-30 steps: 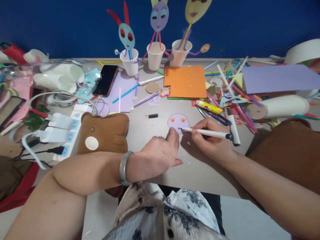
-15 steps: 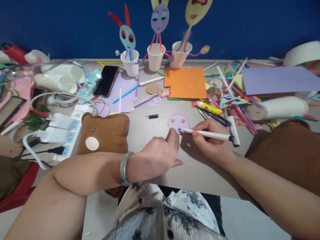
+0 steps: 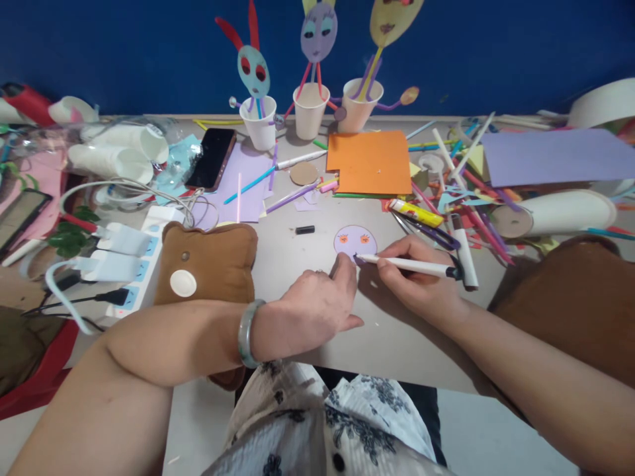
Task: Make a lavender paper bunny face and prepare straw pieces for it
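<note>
pale table (image 3: 290, 258) | purple face cutout (image 3: 355, 237) | black cap (image 3: 305, 230) | brown cushion (image 3: 218, 258) | white power strip (image 3: 153, 238) | paper cups (image 3: 310, 118)

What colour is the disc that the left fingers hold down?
Light purple, with orange eyes; the disc shows best in the head view.

White marker (image 3: 421, 266) at lilac paper face (image 3: 354, 240)

Pale green bangle (image 3: 244, 335), floral-print garment (image 3: 317, 433)
</note>
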Available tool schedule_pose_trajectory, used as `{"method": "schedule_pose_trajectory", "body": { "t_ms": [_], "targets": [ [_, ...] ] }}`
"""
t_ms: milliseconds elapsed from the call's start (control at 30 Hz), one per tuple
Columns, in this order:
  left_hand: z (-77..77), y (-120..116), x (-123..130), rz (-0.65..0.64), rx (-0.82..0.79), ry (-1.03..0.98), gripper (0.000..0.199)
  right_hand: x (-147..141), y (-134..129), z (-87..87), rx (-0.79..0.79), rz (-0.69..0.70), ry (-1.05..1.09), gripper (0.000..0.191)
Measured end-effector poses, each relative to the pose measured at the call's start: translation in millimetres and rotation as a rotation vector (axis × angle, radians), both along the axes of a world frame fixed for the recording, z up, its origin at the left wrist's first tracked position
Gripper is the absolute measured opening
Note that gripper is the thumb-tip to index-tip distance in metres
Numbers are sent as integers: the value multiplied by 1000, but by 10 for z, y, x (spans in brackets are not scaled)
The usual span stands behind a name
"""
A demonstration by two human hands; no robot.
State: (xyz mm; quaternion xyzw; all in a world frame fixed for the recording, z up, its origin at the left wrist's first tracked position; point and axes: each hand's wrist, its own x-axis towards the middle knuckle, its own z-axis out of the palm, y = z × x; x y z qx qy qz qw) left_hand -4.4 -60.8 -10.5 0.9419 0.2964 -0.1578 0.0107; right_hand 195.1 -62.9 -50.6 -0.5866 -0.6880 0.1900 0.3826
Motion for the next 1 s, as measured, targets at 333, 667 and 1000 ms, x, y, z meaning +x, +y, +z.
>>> {"method": "schedule_pose_trajectory", "body": {
  "t_ms": [333, 667, 1000],
  "targets": [
    [-36, 0, -14, -6, 3, -26, 86, 0, -4, -9, -22, 6, 5, 9],
    [40, 22, 32, 25, -63, 27, 83, 111, -26, -136, 133, -38, 75, 9],
    [14, 32, 18, 1, -60, 28, 84, 107, -15, -228, 339, -76, 170, 14]
  ]
}}
